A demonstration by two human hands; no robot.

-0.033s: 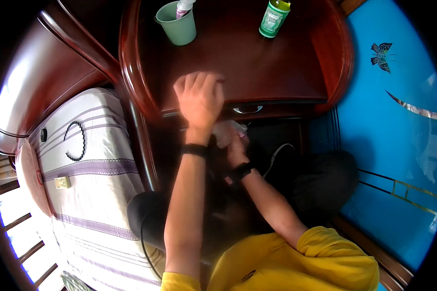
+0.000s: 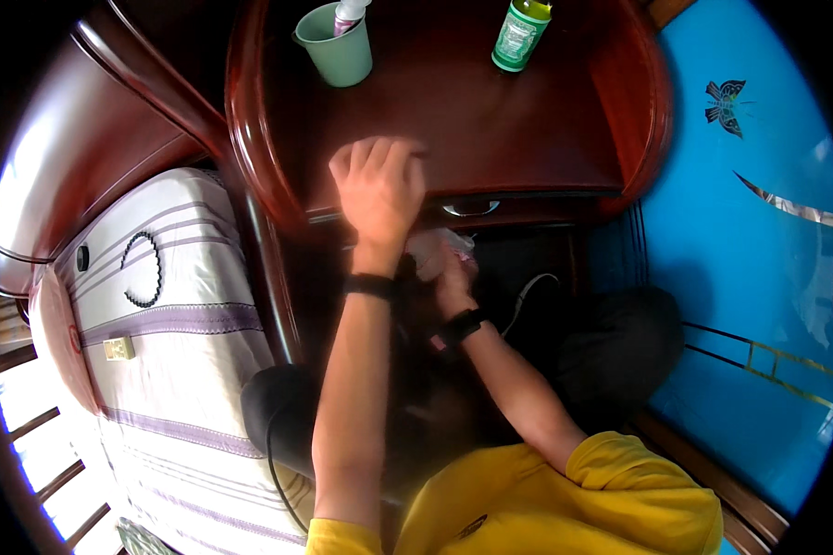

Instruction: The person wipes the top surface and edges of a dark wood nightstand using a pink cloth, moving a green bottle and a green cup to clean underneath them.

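My left hand (image 2: 379,190) lies flat on the front edge of the dark red wooden table (image 2: 528,139), its fingers (image 2: 366,157) spread open and pointing away from me, gripping nothing. A black band (image 2: 370,286) sits on that wrist. Below the tabletop, my right hand (image 2: 453,277) reaches into the shadowed space under the table, with its fingers closed around a crumpled pale cloth (image 2: 435,250) that is pressed just beneath the table's edge, beside the left wrist. A black watch (image 2: 460,326) is on the right wrist. Just to the right of the cloth, a metal drawer handle (image 2: 472,209) shows on the table's front.

At the far side of the tabletop stands a light green cup (image 2: 338,51) with a white tube (image 2: 347,14) in it, and well apart to the right a green bottle (image 2: 518,37). To my left is a bed with a striped white and purple cover (image 2: 171,370); a ring of dark beads (image 2: 141,268) lies on it. To my right the wall is bright blue (image 2: 750,277), with a butterfly sticker (image 2: 727,104) on it.
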